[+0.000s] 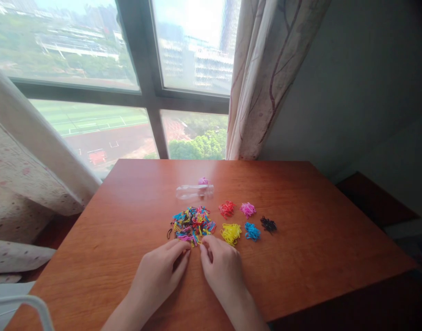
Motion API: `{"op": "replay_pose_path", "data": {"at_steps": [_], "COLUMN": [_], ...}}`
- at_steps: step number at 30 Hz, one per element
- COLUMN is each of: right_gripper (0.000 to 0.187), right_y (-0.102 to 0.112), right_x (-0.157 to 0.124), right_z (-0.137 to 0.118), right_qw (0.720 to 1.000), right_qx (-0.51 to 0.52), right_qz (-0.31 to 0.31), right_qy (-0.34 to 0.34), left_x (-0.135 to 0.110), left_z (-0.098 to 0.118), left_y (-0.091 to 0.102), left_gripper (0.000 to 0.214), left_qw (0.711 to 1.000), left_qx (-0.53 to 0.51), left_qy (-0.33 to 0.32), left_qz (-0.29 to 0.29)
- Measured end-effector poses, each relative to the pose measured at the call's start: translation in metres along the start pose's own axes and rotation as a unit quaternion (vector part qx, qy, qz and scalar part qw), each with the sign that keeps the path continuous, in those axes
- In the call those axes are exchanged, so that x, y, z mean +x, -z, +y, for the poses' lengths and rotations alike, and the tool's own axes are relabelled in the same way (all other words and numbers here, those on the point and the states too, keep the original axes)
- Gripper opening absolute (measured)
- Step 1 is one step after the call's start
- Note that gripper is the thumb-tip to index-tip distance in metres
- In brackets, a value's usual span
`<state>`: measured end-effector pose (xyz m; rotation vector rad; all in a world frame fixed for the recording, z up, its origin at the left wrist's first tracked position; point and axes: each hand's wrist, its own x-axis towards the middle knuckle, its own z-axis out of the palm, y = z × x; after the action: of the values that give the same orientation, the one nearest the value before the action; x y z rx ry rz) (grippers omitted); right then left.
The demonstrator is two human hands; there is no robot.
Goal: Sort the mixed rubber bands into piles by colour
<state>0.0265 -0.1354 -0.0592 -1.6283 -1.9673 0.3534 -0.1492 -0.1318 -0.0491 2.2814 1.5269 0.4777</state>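
A mixed pile of small loops [193,220], which look like rubber bands, lies in front of me in blue, yellow, black, red and pink. At its near edge my left hand [165,264] has thumb and forefinger closed; whatever is between them is hidden or too small to name. My right hand [222,262] is beside it, its fingertips pinched at a small yellow rubber band [199,242]. To the right are single-colour heaps: red bands [227,209], pink bands [248,210], yellow bands [231,233], blue bands [252,231] and black bands [268,224].
A clear plastic bottle [188,192] lies on its side behind the pile, with a pink object [203,181] by it. The wooden table [310,257] reaches to the window. Curtains [262,82] hang at both sides. A white curved tube [35,301] stands at the lower left.
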Motion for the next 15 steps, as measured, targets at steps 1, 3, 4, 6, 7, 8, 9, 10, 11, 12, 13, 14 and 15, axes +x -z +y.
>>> {"op": "replay_pose_path", "data": {"at_steps": [1,3,4,6,7,8,9,10,11,12,13,14,15], "right_gripper": [0.011,0.013,0.014,0.016,0.016,0.017,0.017,0.017,0.017,0.018,0.018,0.018,0.018], "right_y": [0.001,0.004,0.006,0.008,0.009,0.009,0.01,0.011,0.012,0.012,0.014,0.015,0.017], "right_x": [-0.001,-0.003,-0.004,-0.005,-0.006,-0.007,-0.007,-0.008,-0.009,-0.01,-0.011,-0.012,-0.013], "right_z": [0.0,0.0,-0.001,-0.001,-0.001,-0.001,-0.001,0.0,0.0,0.001,0.003,0.004,0.006], "right_qw": [1.0,0.999,0.999,0.999,0.999,0.999,0.999,0.999,0.999,0.999,0.999,0.999,0.999], "right_qx": [0.011,0.029,0.034,0.034,0.032,0.029,0.029,0.031,0.034,0.037,0.039,0.042,0.044], "right_qz": [0.007,0.014,0.015,0.011,0.008,0.006,0.003,0.001,0.0,0.001,0.003,0.006,0.012], "right_qy": [0.005,0.013,0.016,0.018,0.017,0.017,0.016,0.015,0.013,0.01,0.008,0.005,0.002], "left_x": [0.0,0.0,0.0,0.0,0.0,0.0,0.0,0.0,0.0,0.0,0.0,0.0,0.0], "left_z": [0.0,0.0,0.0,0.0,0.0,0.0,0.0,0.0,-0.001,-0.001,-0.001,-0.001,-0.001], "left_y": [0.0,0.0,0.001,0.001,0.001,0.001,0.0,0.0,0.0,0.0,0.0,0.0,0.0], "left_gripper": [0.023,0.022,0.022,0.021,0.021,0.021,0.021,0.021,0.021,0.021,0.021,0.021,0.021], "left_qw": [1.0,1.0,1.0,1.0,1.0,1.0,1.0,1.0,1.0,1.0,1.0,1.0,1.0], "left_qx": [0.0,-0.001,-0.002,-0.004,-0.005,-0.005,-0.006,-0.006,-0.008,-0.01,-0.012,-0.013,-0.014], "left_qy": [0.0,-0.002,-0.002,-0.004,-0.005,-0.005,-0.005,-0.004,-0.003,-0.002,-0.002,-0.002,-0.002], "left_qz": [0.001,0.001,0.002,0.001,0.001,0.001,0.002,0.003,0.004,0.005,0.005,0.005,0.004]}}
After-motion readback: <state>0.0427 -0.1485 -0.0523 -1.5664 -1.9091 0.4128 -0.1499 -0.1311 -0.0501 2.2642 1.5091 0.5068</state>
